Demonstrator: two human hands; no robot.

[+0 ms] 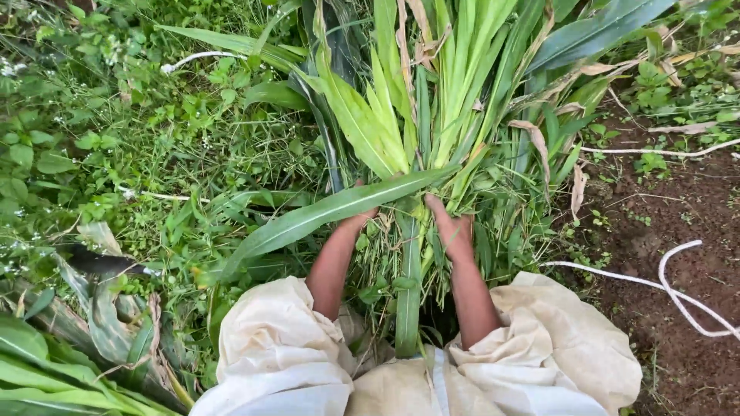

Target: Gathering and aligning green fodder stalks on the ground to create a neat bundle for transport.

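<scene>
Leaf bundle gripped between left hand, right hand.

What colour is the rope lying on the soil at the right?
White; the rope shows clearly against dark brown soil in the head view.

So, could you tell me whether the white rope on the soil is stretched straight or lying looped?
Lying looped: the white rope curves into a bend on the bare soil, slack, away from both hands.

left hand fingers hidden by leaf, rope cut off at rt edge
</scene>
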